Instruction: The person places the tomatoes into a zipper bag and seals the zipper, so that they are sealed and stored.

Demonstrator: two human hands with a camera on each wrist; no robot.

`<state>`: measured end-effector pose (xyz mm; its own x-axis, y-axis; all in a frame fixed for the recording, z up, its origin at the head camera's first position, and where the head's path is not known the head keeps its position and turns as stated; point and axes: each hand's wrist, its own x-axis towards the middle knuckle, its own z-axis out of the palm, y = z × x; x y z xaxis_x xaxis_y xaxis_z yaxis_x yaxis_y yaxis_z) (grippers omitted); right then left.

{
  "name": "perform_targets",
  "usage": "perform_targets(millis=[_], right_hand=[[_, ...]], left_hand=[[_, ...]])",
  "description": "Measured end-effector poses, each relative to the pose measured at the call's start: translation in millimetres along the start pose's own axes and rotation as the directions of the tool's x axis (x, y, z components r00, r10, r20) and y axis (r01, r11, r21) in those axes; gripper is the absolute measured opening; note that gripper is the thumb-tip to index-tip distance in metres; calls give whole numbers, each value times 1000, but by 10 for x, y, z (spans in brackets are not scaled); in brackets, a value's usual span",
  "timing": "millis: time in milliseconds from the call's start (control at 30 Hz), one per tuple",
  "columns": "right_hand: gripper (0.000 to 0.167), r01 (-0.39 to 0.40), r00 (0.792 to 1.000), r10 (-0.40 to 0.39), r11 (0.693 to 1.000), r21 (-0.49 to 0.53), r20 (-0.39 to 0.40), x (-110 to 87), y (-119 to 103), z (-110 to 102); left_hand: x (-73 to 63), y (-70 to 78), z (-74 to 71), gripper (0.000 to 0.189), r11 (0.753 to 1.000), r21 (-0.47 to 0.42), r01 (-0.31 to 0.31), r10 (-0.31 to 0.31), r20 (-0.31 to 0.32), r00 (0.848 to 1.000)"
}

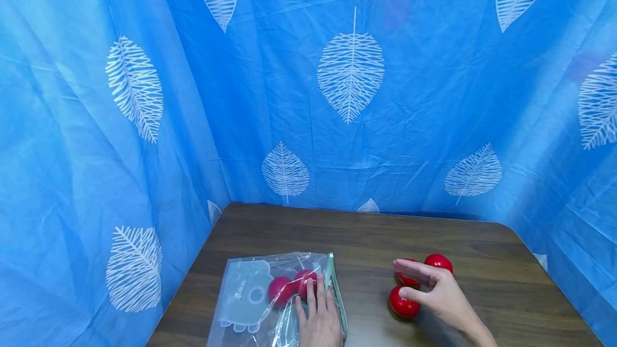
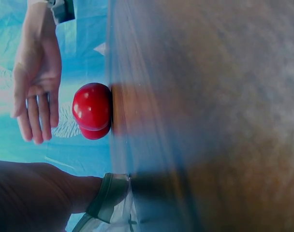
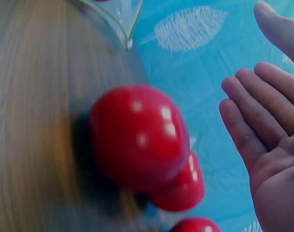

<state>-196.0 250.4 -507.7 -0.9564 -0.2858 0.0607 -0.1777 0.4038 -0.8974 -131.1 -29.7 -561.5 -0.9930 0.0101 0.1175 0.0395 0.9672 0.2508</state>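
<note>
A clear zip bag with a pale green cartoon print and green zip edge lies on the table, two red balls inside. My left hand rests with extended fingers over the bag's zip side, fingertips by the balls. In the left wrist view, part of that hand meets the green edge. To the right, my right hand hovers with straight fingers and thumb apart beside three shiny red balls; the nearest ball sits under the thumb. The right wrist view shows its palm holding nothing, beside a red ball.
The dark wooden table has a rounded far corner on the right. A blue curtain with white leaf prints hangs behind it and along both sides. Another red ball sits behind the right hand's fingers.
</note>
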Motion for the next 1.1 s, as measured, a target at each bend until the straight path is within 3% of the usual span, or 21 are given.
perform_targets(millis=[300, 667, 900, 1100], right_hand=[[62, -81, 994, 79, 997, -17, -76, -171, 169, -125], [68, -233, 969, 235, 972, 32, -80, -269, 425, -122], [69, -249, 965, 253, 966, 66, -70, -274, 549, -74], [71, -293, 950, 298, 954, 60, -97, -271, 613, -38]], left_hand=[[21, 7, -59, 104, 1000, -6, 16, -15, 88, 996], [27, 11, -67, 104, 999, -25, 26, -23, 99, 995], [36, 7, -82, 105, 999, -20, 30, -27, 136, 990], [26, 5, -64, 105, 1000, -13, 24, -22, 123, 992]])
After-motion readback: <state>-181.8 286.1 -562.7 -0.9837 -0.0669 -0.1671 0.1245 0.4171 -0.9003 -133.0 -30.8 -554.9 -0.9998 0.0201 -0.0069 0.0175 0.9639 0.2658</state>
